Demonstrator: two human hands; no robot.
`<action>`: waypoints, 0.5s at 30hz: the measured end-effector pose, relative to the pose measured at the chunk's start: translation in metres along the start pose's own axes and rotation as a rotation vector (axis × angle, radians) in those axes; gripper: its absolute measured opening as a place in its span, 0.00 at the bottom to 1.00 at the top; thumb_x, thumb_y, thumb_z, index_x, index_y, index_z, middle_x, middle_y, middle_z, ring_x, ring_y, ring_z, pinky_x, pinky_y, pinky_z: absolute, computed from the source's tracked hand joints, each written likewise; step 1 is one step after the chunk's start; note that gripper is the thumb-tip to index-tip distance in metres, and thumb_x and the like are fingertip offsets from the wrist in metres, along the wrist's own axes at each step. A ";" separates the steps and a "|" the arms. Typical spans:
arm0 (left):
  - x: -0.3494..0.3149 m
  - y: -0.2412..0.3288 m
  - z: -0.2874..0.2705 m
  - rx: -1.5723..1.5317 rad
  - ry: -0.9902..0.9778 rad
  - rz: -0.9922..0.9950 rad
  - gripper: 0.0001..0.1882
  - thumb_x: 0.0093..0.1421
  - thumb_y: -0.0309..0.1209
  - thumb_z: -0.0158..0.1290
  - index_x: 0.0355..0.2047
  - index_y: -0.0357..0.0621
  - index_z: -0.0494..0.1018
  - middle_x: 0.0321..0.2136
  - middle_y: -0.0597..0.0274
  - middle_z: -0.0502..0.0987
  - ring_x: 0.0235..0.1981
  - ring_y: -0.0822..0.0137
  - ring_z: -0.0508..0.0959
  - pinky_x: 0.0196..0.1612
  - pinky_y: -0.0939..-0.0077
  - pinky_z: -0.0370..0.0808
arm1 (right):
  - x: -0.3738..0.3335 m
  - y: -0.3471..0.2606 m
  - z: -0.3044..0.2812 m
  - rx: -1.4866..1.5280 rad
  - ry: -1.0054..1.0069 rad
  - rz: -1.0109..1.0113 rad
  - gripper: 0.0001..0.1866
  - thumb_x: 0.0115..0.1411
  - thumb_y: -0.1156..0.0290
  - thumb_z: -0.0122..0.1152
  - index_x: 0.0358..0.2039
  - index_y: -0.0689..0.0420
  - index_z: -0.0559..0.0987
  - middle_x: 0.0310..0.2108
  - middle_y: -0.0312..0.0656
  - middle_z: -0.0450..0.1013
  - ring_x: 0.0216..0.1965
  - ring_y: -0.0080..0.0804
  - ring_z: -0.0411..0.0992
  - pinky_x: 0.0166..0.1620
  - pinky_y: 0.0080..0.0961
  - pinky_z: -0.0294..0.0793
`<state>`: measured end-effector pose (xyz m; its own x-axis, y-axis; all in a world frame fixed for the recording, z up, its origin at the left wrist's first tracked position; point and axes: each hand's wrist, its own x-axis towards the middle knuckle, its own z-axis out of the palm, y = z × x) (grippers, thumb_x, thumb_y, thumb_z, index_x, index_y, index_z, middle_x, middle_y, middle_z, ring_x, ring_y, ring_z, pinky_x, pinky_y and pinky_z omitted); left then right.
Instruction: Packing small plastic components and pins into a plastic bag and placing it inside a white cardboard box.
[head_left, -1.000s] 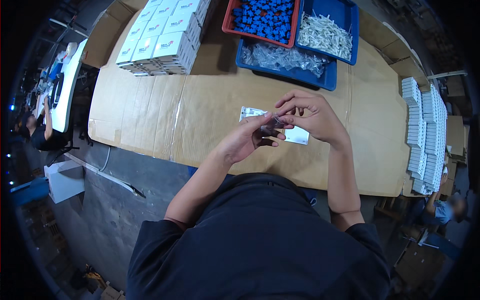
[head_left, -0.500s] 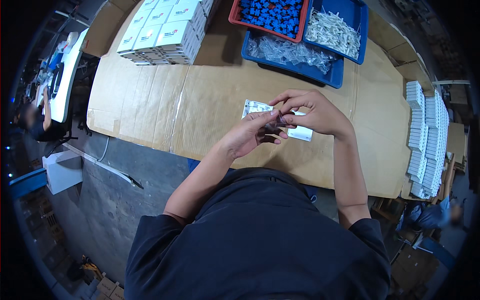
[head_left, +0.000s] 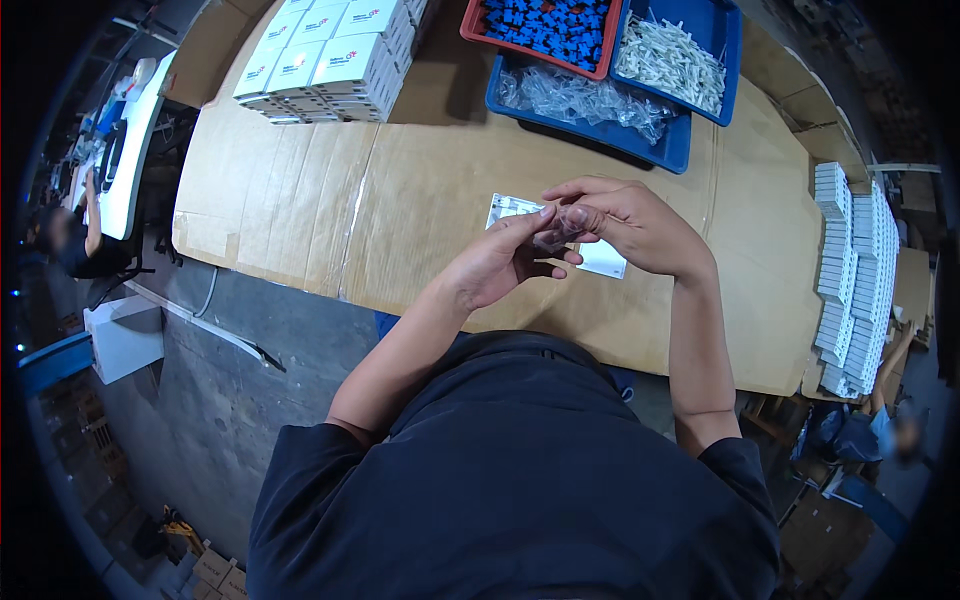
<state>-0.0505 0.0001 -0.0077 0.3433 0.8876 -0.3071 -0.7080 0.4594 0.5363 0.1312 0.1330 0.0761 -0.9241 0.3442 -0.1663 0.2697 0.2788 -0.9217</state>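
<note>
Between both hands is a small clear plastic bag (head_left: 557,236), crumpled and partly hidden by fingers. My left hand (head_left: 503,262) pinches its left side with thumb and fingers, the lower fingers curled beneath. On the other side, my right hand (head_left: 640,228) grips the bag with thumb and fingertips. Under the hands on the cardboard-covered table (head_left: 430,220) lies an opened white box or card; its printed left part (head_left: 508,207) and plain white right part (head_left: 603,260) show, the middle being covered by my hands.
Stacked white boxes (head_left: 330,60) stand far left. A red tray (head_left: 600,68) of blue pieces, a blue tray (head_left: 732,60) of white sticks and another blue tray (head_left: 670,155) of clear bags sit at the back. Grey-white stacks (head_left: 850,280) line the right. Other people sit at both sides.
My right hand has shifted slightly right, its thumb now lying over the plastic bag, which shows more between the hands. My left hand stays nearly in place.
</note>
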 end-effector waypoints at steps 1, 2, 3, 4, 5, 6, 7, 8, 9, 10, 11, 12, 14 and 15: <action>0.000 0.000 0.000 0.002 -0.003 0.002 0.22 0.75 0.50 0.46 0.55 0.46 0.73 0.50 0.57 0.82 0.49 0.61 0.82 0.49 0.66 0.77 | 0.001 0.002 0.000 0.000 0.000 0.000 0.21 0.75 0.59 0.53 0.52 0.64 0.82 0.55 0.46 0.77 0.50 0.32 0.77 0.53 0.28 0.77; 0.000 -0.002 -0.001 0.001 -0.003 0.002 0.22 0.75 0.50 0.46 0.55 0.46 0.73 0.50 0.57 0.82 0.49 0.61 0.82 0.49 0.66 0.77 | 0.003 0.005 0.001 -0.031 -0.020 -0.015 0.21 0.75 0.58 0.54 0.52 0.64 0.82 0.55 0.46 0.77 0.50 0.32 0.77 0.53 0.29 0.77; 0.000 -0.003 -0.002 -0.007 -0.009 0.008 0.22 0.75 0.49 0.46 0.55 0.46 0.73 0.50 0.57 0.82 0.49 0.60 0.82 0.49 0.65 0.77 | 0.004 0.007 0.002 -0.062 -0.039 -0.030 0.21 0.74 0.58 0.54 0.51 0.65 0.82 0.55 0.46 0.77 0.51 0.33 0.77 0.54 0.29 0.77; 0.000 -0.004 -0.002 -0.015 -0.015 0.014 0.21 0.75 0.49 0.46 0.54 0.46 0.73 0.49 0.58 0.82 0.49 0.60 0.82 0.49 0.65 0.77 | 0.004 0.007 0.004 -0.063 -0.041 -0.031 0.21 0.74 0.58 0.54 0.51 0.65 0.82 0.55 0.46 0.77 0.51 0.33 0.77 0.54 0.29 0.77; 0.000 -0.005 -0.003 -0.015 -0.014 0.016 0.21 0.75 0.49 0.46 0.54 0.46 0.73 0.49 0.58 0.82 0.49 0.60 0.82 0.49 0.65 0.77 | 0.004 0.007 0.006 0.015 -0.040 -0.008 0.21 0.74 0.59 0.54 0.51 0.65 0.82 0.55 0.46 0.77 0.50 0.33 0.77 0.53 0.29 0.77; 0.000 -0.005 -0.004 -0.024 -0.012 0.013 0.21 0.75 0.48 0.47 0.54 0.45 0.73 0.48 0.59 0.81 0.49 0.60 0.82 0.49 0.64 0.77 | 0.003 0.006 0.007 0.092 -0.039 0.016 0.21 0.74 0.59 0.54 0.51 0.65 0.82 0.55 0.46 0.77 0.50 0.33 0.78 0.53 0.29 0.77; 0.000 -0.005 -0.005 -0.032 -0.011 0.010 0.20 0.75 0.48 0.47 0.54 0.45 0.73 0.47 0.59 0.81 0.49 0.60 0.82 0.49 0.64 0.78 | 0.003 0.006 0.008 0.092 -0.040 0.015 0.21 0.74 0.59 0.54 0.51 0.65 0.82 0.55 0.46 0.77 0.50 0.33 0.78 0.53 0.29 0.77; 0.000 -0.005 -0.004 -0.032 -0.011 0.011 0.20 0.75 0.48 0.47 0.54 0.45 0.73 0.47 0.59 0.81 0.49 0.60 0.82 0.49 0.64 0.78 | 0.002 0.006 0.007 0.071 -0.018 0.008 0.21 0.74 0.59 0.54 0.51 0.65 0.82 0.54 0.46 0.77 0.49 0.33 0.78 0.52 0.28 0.77; 0.000 -0.005 -0.004 -0.044 -0.010 0.009 0.20 0.75 0.48 0.48 0.53 0.45 0.73 0.47 0.59 0.81 0.49 0.60 0.82 0.48 0.64 0.78 | 0.001 0.005 0.007 0.050 0.005 0.000 0.21 0.74 0.59 0.55 0.50 0.66 0.81 0.54 0.46 0.77 0.48 0.33 0.78 0.52 0.28 0.77; 0.000 -0.005 -0.004 -0.056 -0.009 0.004 0.20 0.74 0.47 0.49 0.53 0.44 0.72 0.47 0.59 0.81 0.48 0.60 0.82 0.48 0.64 0.78 | 0.001 0.004 0.006 0.051 0.005 0.001 0.21 0.74 0.59 0.55 0.50 0.66 0.81 0.54 0.46 0.77 0.48 0.33 0.78 0.52 0.28 0.77; 0.000 -0.005 -0.003 -0.056 -0.009 0.003 0.20 0.74 0.47 0.49 0.53 0.44 0.72 0.47 0.59 0.81 0.48 0.60 0.82 0.48 0.64 0.78 | 0.001 0.002 0.006 0.016 0.001 0.006 0.21 0.74 0.59 0.55 0.50 0.66 0.81 0.54 0.46 0.77 0.48 0.33 0.78 0.52 0.28 0.78; -0.001 -0.006 -0.003 -0.033 -0.003 0.002 0.22 0.75 0.48 0.48 0.54 0.43 0.74 0.49 0.58 0.81 0.48 0.62 0.83 0.48 0.66 0.78 | 0.001 0.002 0.005 -0.018 -0.003 0.012 0.21 0.74 0.59 0.55 0.50 0.66 0.82 0.54 0.47 0.77 0.47 0.33 0.78 0.51 0.28 0.78; -0.002 -0.006 -0.002 -0.010 0.003 0.002 0.23 0.75 0.49 0.48 0.55 0.42 0.75 0.51 0.57 0.81 0.47 0.64 0.83 0.48 0.68 0.79 | 0.004 0.002 0.006 -0.040 -0.020 0.033 0.20 0.74 0.60 0.55 0.49 0.66 0.82 0.54 0.47 0.77 0.47 0.33 0.78 0.51 0.28 0.78; -0.002 -0.006 -0.001 -0.018 0.015 -0.004 0.22 0.74 0.48 0.49 0.54 0.43 0.74 0.50 0.57 0.80 0.47 0.63 0.83 0.47 0.66 0.79 | 0.004 0.002 0.006 -0.062 -0.038 0.054 0.20 0.74 0.60 0.55 0.49 0.67 0.82 0.53 0.46 0.77 0.47 0.33 0.78 0.51 0.29 0.78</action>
<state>-0.0480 -0.0046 -0.0112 0.3373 0.8849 -0.3212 -0.7174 0.4625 0.5209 0.1259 0.1294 0.0712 -0.9169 0.3266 -0.2296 0.3349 0.3163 -0.8876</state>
